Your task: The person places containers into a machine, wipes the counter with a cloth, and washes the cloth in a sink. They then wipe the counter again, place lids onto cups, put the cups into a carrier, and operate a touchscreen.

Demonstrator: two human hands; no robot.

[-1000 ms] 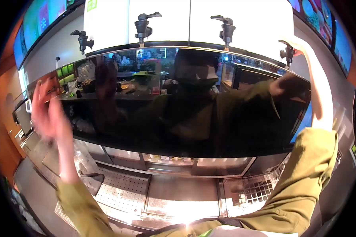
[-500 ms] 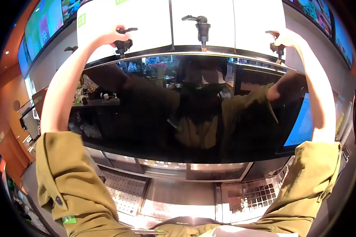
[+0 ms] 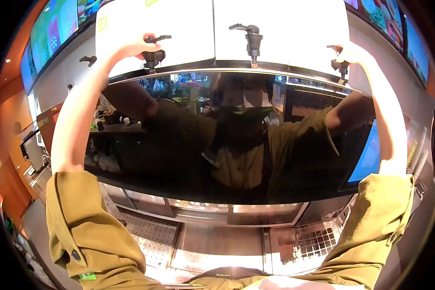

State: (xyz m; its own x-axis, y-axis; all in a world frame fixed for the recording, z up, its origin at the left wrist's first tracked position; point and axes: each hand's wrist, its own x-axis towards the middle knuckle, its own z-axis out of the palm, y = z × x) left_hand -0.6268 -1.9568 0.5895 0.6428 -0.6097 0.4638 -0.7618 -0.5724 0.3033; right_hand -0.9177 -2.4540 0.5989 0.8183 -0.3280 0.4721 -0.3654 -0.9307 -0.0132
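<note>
Both of my arms are raised to a row of white dispensers point(image 3: 256, 9). My left hand point(image 3: 134, 46) is closed round a black dispenser tap point(image 3: 153, 57), below its flat lever. Further right, my right hand point(image 3: 351, 52) has its fingers closed on another black tap point(image 3: 340, 66) near the dispenser's right edge. Between the hands, a middle black tap point(image 3: 253, 43) stands untouched, its lever pointing left. One more small dark tap point(image 3: 88, 60) shows left of my left wrist.
Below the taps runs a glossy black panel point(image 3: 179, 159) with reflections in it. Lower down are a perforated steel tray point(image 3: 152, 237), a bare steel counter point(image 3: 217, 246) and a square-holed grate point(image 3: 319, 241). Lit screens point(image 3: 53, 34) hang at the upper left, with others at right.
The view has shifted slightly, so the dispensers and taps appear a little lower and further right. Both hands keep their hold on the same taps.
</note>
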